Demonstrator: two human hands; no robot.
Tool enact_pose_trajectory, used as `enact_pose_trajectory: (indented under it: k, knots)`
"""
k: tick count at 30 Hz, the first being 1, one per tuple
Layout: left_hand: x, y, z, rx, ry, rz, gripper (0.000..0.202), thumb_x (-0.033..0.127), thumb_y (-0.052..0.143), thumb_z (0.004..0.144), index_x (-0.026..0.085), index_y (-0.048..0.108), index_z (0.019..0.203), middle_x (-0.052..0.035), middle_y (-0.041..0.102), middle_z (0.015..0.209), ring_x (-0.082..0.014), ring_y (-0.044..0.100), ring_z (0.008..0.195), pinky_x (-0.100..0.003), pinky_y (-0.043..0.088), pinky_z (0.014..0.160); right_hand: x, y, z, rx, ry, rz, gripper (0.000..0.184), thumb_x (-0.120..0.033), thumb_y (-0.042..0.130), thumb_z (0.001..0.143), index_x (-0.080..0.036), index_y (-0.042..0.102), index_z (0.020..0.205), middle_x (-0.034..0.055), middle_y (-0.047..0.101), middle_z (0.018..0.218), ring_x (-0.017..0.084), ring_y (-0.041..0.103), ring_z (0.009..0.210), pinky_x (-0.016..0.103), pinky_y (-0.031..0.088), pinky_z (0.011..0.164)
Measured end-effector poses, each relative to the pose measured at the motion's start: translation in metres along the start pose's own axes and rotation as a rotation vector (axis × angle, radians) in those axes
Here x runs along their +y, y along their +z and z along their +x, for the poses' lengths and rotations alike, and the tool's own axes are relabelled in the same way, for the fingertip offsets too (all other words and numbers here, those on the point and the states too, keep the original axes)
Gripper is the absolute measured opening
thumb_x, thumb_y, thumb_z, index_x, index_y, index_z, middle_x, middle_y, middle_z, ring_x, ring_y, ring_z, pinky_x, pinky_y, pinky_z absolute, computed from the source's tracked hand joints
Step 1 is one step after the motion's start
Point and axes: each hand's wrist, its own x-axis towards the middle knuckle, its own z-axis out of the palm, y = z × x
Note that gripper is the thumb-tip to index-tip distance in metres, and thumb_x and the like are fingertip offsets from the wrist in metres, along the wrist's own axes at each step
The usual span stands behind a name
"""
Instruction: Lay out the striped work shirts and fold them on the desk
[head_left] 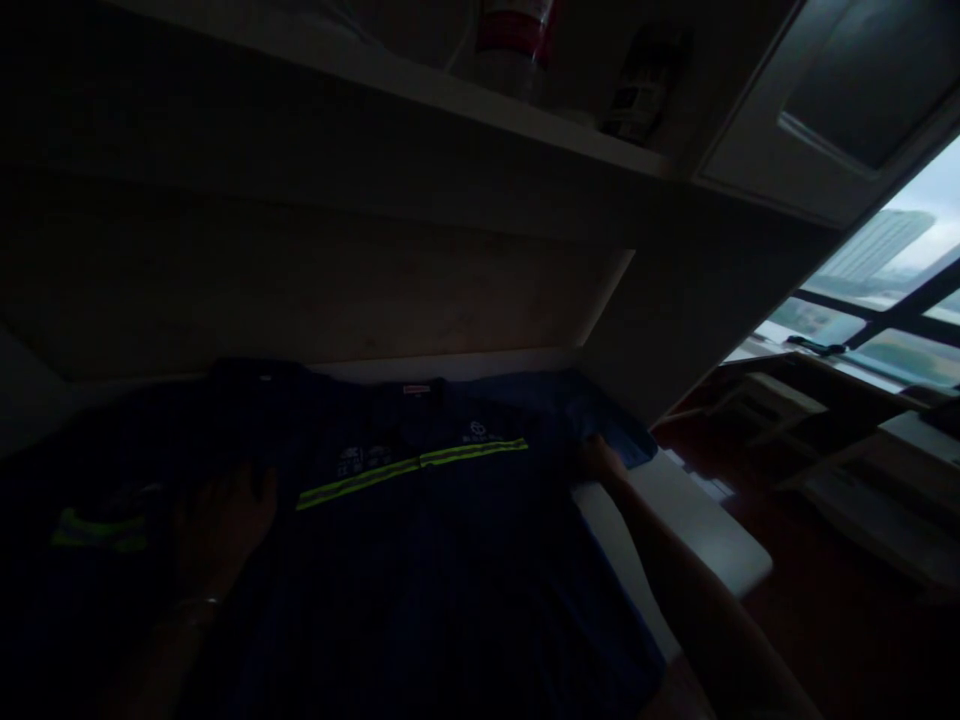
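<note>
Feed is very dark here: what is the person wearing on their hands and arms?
Both forearms show bare, with no sleeves in view and no gloves. The left hand has a thin metallic band at the wrist, perhaps a bracelet or watch. The right hand shows nothing worn.

A white surface (697,530) carries a dark blue shirt (420,560) spread flat, its yellow stripe between both hands; bare white shows just beyond the right hand (600,458).

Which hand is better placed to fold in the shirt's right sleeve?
Probably the right hand: it rests on the right sleeve of the dark blue work shirt; the left hand lies flat across the chest.
</note>
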Motion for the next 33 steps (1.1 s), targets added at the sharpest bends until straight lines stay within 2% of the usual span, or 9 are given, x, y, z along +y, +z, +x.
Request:
enact_pose_trajectory:
  k: [2, 6, 8, 11, 17, 21, 27, 31, 33]
  knots:
    - [0.001, -0.001, -0.001, -0.003, -0.003, -0.002, 0.07, 0.055, 0.02, 0.094, 0.007, 0.054, 0.134, -0.0225, 0.064, 0.125, -0.0409, 0.055, 0.118, -0.059, 0.032, 0.106, -0.011, 0.0, -0.006, 0.053, -0.028, -0.051, 0.054, -0.038, 0.045, 0.094, -0.011, 0.048, 0.141, 0.0236, 0.057, 0.134, 0.036, 0.055, 0.123, 0.048, 0.046, 0.097]
    - [0.003, -0.004, -0.002, -0.002, -0.004, 0.001, 0.068, 0.053, 0.021, 0.095, 0.008, 0.054, 0.133, -0.0218, 0.065, 0.124, -0.0393, 0.055, 0.118, -0.058, 0.031, 0.107, -0.052, 0.017, -0.013, 0.148, -0.3, -0.127, 0.053, -0.045, 0.028, 0.101, -0.025, 0.04, 0.149, 0.0106, 0.039, 0.156, 0.029, 0.038, 0.14, 0.049, 0.032, 0.112]
    - [0.003, -0.004, -0.003, 0.011, -0.008, 0.01, 0.067, 0.05, 0.02, 0.095, 0.008, 0.055, 0.133, -0.0213, 0.065, 0.126, -0.0385, 0.055, 0.119, -0.058, 0.031, 0.107, -0.069, 0.032, -0.014, 0.049, -0.405, -0.187, 0.053, -0.046, 0.025, 0.102, -0.031, 0.036, 0.152, 0.0043, 0.029, 0.162, 0.027, 0.028, 0.146, 0.053, 0.025, 0.116]
    - [0.002, -0.001, -0.004, 0.034, 0.024, 0.034, 0.067, 0.048, 0.021, 0.095, 0.005, 0.054, 0.134, -0.0216, 0.061, 0.133, -0.0371, 0.053, 0.123, -0.057, 0.03, 0.109, -0.08, 0.052, -0.015, -0.105, -0.352, -0.235, 0.054, -0.048, 0.021, 0.103, -0.036, 0.03, 0.154, 0.0009, 0.02, 0.165, 0.029, 0.015, 0.151, 0.066, 0.013, 0.115]
    - [0.001, 0.006, -0.003, -0.002, 0.01, 0.054, 0.066, 0.047, 0.022, 0.095, 0.005, 0.053, 0.137, -0.0223, 0.056, 0.141, -0.0352, 0.046, 0.134, -0.059, 0.024, 0.113, -0.078, 0.065, -0.017, 0.077, -0.068, -0.152, 0.067, -0.051, 0.019, 0.1, -0.014, 0.032, 0.154, 0.0161, 0.026, 0.162, 0.033, 0.021, 0.148, 0.064, 0.012, 0.116]
    - [0.002, -0.006, -0.004, -0.082, 0.05, 0.072, 0.068, 0.046, 0.019, 0.096, 0.003, 0.053, 0.136, -0.0229, 0.053, 0.144, -0.0367, 0.045, 0.135, -0.062, 0.028, 0.11, -0.077, 0.065, -0.02, 0.113, -0.111, -0.143, 0.066, -0.05, 0.02, 0.099, -0.012, 0.038, 0.15, 0.0183, 0.031, 0.159, 0.033, 0.027, 0.146, 0.062, 0.015, 0.116]
    - [-0.022, -0.042, -0.016, -0.075, 0.047, 0.193, 0.061, 0.047, 0.026, 0.094, 0.006, 0.067, 0.11, -0.0247, 0.068, 0.112, -0.0407, 0.058, 0.113, -0.056, 0.041, 0.096, -0.071, 0.07, -0.018, 0.16, -0.161, -0.117, 0.063, -0.05, 0.021, 0.098, -0.014, 0.05, 0.14, 0.0194, 0.04, 0.153, 0.034, 0.034, 0.141, 0.064, 0.02, 0.112]
    - [-0.048, -0.056, -0.02, -0.127, -0.127, 0.042, 0.061, 0.05, 0.045, 0.086, 0.005, 0.061, 0.123, -0.0294, 0.058, 0.13, -0.048, 0.045, 0.13, -0.063, 0.034, 0.104, -0.068, 0.074, -0.014, 0.19, -0.168, -0.109, 0.063, -0.05, 0.022, 0.097, -0.013, 0.053, 0.137, 0.0202, 0.045, 0.148, 0.035, 0.038, 0.138, 0.065, 0.022, 0.111]
    - [-0.061, -0.061, -0.016, -0.25, -0.217, -0.135, 0.058, 0.048, 0.055, 0.08, 0.01, 0.063, 0.123, -0.0241, 0.061, 0.131, -0.0434, 0.05, 0.129, -0.055, 0.037, 0.106, -0.067, 0.076, -0.013, 0.205, -0.178, -0.105, 0.063, -0.051, 0.022, 0.097, -0.012, 0.055, 0.134, 0.0204, 0.048, 0.145, 0.035, 0.04, 0.135, 0.065, 0.021, 0.11]
